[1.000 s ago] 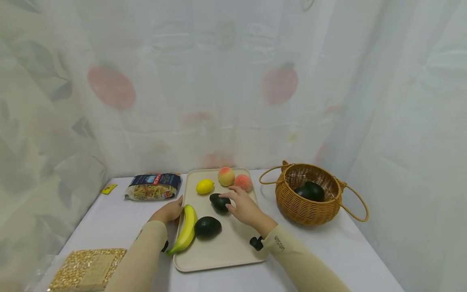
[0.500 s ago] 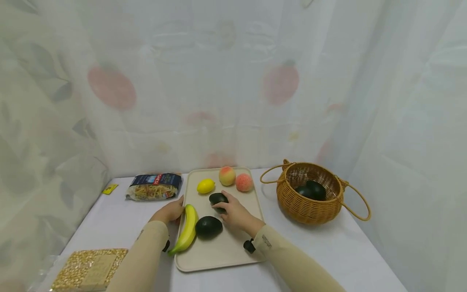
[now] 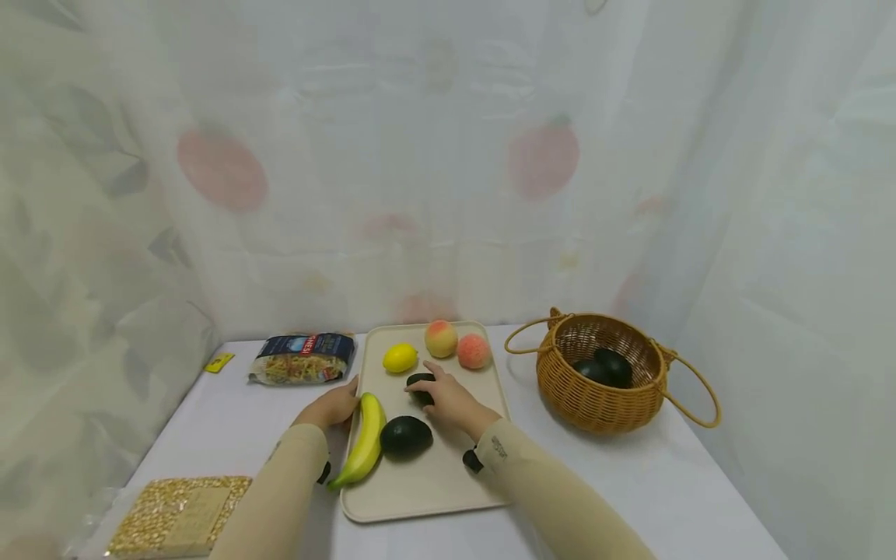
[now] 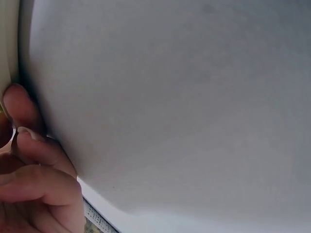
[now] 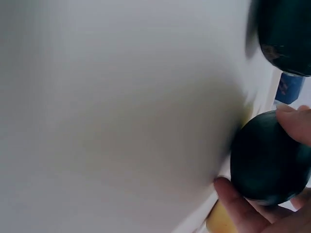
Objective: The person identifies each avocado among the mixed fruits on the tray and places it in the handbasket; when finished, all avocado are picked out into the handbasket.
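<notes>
My left hand (image 3: 337, 404) holds the left rim of the beige tray (image 3: 448, 486); in the left wrist view its curled fingers (image 4: 46, 182) are at the tray's edge. Around a dark green avocado (image 3: 421, 386) near the tray's middle, my right hand (image 3: 451, 400) has its thumb and fingers. The right wrist view has this avocado (image 5: 267, 160) between thumb and fingers, close over the tray. A second avocado (image 3: 406, 438) lies nearer me, beside a yellow banana (image 3: 369, 443) along the left rim. A lemon (image 3: 400, 358) and two peaches (image 3: 441, 339) lie at the tray's far end.
Right of the tray stands a wicker basket (image 3: 595, 404) with two looped handles and dark avocados (image 3: 613, 367) inside. A pasta bag (image 3: 304, 359) lies back left. Front left is a bag of yellow kernels (image 3: 175, 513). Curtains (image 3: 392, 194) surround the table.
My right hand has come down to the left and closed its fingers around the far avocado. The left hand stays at the tray's rim. The whole head view has shifted slightly.
</notes>
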